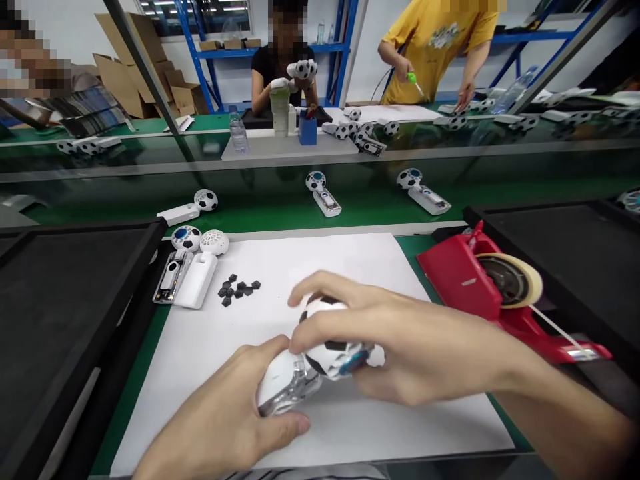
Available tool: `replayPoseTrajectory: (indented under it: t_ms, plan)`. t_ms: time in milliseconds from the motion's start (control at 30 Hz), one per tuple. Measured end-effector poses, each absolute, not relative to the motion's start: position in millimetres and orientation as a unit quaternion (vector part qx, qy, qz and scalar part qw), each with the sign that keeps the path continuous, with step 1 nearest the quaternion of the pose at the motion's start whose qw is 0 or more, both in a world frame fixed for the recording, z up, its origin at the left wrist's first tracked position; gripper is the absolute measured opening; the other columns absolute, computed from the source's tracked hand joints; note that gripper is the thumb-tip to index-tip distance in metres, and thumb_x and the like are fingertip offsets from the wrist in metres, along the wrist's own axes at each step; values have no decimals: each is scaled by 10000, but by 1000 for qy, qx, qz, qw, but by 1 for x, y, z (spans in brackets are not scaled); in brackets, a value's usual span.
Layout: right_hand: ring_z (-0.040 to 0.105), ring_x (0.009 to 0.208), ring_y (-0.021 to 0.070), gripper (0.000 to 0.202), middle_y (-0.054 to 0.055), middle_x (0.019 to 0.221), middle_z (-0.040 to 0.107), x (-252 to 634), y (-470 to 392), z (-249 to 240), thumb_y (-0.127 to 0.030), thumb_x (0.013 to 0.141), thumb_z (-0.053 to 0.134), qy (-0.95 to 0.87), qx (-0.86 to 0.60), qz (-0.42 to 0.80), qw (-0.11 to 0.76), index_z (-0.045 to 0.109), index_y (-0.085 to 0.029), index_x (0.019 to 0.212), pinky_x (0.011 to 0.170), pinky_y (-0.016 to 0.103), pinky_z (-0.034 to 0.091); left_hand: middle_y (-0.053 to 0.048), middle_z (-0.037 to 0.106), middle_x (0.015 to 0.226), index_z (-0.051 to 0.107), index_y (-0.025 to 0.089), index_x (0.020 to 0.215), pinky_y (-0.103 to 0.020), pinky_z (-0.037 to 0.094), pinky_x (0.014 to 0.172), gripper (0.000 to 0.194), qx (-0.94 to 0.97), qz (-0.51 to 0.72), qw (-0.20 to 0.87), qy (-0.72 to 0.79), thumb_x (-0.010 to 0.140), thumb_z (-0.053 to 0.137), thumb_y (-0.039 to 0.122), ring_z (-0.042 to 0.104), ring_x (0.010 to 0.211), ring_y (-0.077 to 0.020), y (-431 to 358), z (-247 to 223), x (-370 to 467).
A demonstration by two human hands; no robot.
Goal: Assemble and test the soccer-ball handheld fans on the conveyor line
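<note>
Between both hands is a handheld fan with a soccer-ball head (327, 340), held over a white sheet of paper (360, 260). Its white handle (286, 383), with a clear, see-through side, sits in the grip of my left hand (240, 400). My right hand (385, 340) has its fingers curled around the ball head; a blue part shows at the head's lower edge. Left of them on the paper lie several small black pentagon pieces (239, 289). Farther left rest a closed white fan (197, 277) and another fan with its handle open, circuit showing (173, 277).
A red tape dispenser (465, 277) stands at the right. Black trays (65, 320) flank the paper on both sides. Beyond, several fans lie on a green belt (260, 207). Across it, people work at another bench, one holding a green screwdriver (412, 78).
</note>
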State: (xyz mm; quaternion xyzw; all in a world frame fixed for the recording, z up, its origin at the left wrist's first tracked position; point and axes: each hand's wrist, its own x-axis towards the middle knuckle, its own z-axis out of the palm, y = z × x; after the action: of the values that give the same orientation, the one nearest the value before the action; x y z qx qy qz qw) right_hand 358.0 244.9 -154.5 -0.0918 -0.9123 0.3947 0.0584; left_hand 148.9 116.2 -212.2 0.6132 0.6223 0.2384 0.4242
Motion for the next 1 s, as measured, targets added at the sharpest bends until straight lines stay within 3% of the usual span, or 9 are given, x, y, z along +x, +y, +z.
replayPoseTrajectory:
  t_ms: [67,167,367,533,733,833,1000]
  plan:
    - [537,1207,209,670,47,1380,448,358,251,-155,82,654,584,-898,-103,424,58,615,-269,1224,844,218,499,-59,719,1065,653,295,1263,-298,536,693,548,608,240,416,632,732,776,349,672,867,-274,116,-211,151]
    - [569,1141,206,640,52,1316,481,353,259,-162,48,677,629,-893,-106,435,38,603,-269,1233,867,243,493,-49,719,1010,688,289,1179,-284,519,693,450,608,227,426,630,734,755,300,667,841,-260,115,-208,155]
    - [578,1037,230,610,80,1165,567,333,271,-188,-43,700,703,-907,-61,416,20,563,-197,1274,883,324,476,-8,655,761,726,249,968,-220,378,490,265,571,219,444,655,704,738,257,549,565,-162,114,-206,163]
    - [563,1065,226,633,89,1196,562,328,273,-198,-11,692,678,-906,-55,418,42,532,-190,1282,870,314,471,22,582,665,705,218,899,-208,338,463,193,546,268,470,640,706,696,231,479,540,-141,117,-206,164]
    - [563,1061,211,634,77,1193,553,333,272,-200,6,693,639,-902,-67,423,55,529,-183,1288,862,301,472,20,570,677,682,238,998,-216,330,477,254,569,174,437,674,750,683,290,465,547,-147,119,-204,166]
    - [563,1062,212,640,78,1211,555,334,272,-203,-6,694,638,-902,-73,422,58,521,-184,1297,846,301,474,29,544,675,649,229,946,-215,320,493,188,557,126,463,678,769,664,290,450,562,-139,121,-202,168]
    - [579,1012,226,610,81,1189,581,335,272,-208,-44,697,636,-909,-82,406,56,522,-182,1280,801,321,479,47,524,683,635,219,888,-224,321,530,138,524,157,525,652,755,670,233,409,572,-118,125,-199,170]
